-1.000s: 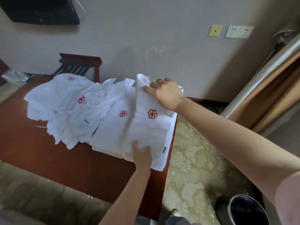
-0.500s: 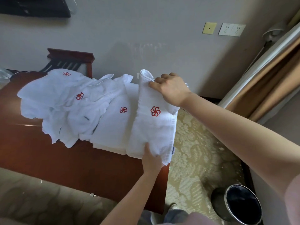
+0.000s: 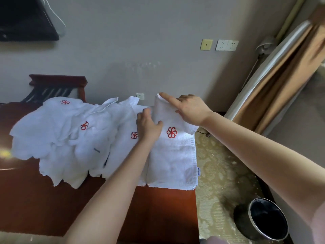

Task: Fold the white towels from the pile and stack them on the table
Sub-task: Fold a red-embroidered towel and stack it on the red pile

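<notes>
White towel (image 3: 173, 155) with a red flower mark lies folded at the right end of the brown table (image 3: 52, 205). The left hand (image 3: 148, 125) pinches the towel's left side, with the thumb on top by the flower. The right hand (image 3: 190, 110) sits on the far end, which is lifted up. One finger is straight, but I cannot tell if this hand is gripping. A messy pile of towels (image 3: 66, 138) lies just to the left.

Two hands (image 3: 149, 126) (image 3: 192, 110), one table (image 3: 158, 208), one bin (image 3: 242, 219)
</notes>
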A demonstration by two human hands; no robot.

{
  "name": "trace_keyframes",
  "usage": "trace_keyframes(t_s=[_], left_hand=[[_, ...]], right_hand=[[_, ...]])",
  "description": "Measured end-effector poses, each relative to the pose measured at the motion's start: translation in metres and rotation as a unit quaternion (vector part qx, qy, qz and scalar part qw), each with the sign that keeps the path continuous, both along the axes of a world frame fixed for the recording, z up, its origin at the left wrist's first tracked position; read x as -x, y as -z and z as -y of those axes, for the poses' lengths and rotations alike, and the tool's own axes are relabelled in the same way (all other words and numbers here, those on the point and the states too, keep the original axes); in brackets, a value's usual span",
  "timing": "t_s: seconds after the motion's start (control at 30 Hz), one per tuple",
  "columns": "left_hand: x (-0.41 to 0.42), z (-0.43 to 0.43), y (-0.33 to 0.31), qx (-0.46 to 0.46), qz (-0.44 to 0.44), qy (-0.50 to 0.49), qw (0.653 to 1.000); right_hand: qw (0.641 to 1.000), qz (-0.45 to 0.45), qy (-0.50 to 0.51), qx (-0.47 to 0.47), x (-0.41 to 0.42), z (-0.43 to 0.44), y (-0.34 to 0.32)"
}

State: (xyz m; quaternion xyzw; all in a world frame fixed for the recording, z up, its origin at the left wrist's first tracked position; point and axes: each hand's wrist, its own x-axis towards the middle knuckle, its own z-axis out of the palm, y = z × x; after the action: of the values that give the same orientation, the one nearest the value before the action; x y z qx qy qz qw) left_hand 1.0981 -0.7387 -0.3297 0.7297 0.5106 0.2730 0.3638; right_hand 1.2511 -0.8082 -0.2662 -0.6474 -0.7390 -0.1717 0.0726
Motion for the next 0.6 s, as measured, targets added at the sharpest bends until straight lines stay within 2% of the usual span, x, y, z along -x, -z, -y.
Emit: trace_keyframes(t_s=[0.1,0.2,0.33,0.43,0.5,0.53,0.6], left_hand=[[-0.012,-0.033,-0.027,0.034,0.027,0.12,0.992],[-0.021,-0.051,-0.042,0.084,0.096,0.209,0.969],[-0.033,-0.071,-0.048,0.069,0.106,0.215,0.968],[-0.047,-0.089,-0.045,0.074,0.108,0.192,0.973],[-0.056,-0.103,-0.041,0.086,0.107,0.171,0.976],[-0.061,-0.112,-0.037,0.09,0.103,0.166,0.977],[-0.072,-0.127,-0.031,0.105,0.1,0.158,0.977]], right_hand=[[1.0,-0.006,0.013,-0.015,-0.002,-0.002,0.002],[0.999,-0.015,0.048,-0.009,-0.006,-0.007,0.004],[0.989,-0.08,0.117,0.032,-0.021,-0.019,0.006],[0.965,-0.129,0.201,0.108,-0.046,-0.027,0.009],[0.952,-0.147,0.238,0.124,-0.068,-0.032,0.011],[0.942,-0.18,0.252,0.13,-0.079,-0.036,0.012],[0.906,-0.313,0.263,0.11,-0.102,-0.048,0.013]])
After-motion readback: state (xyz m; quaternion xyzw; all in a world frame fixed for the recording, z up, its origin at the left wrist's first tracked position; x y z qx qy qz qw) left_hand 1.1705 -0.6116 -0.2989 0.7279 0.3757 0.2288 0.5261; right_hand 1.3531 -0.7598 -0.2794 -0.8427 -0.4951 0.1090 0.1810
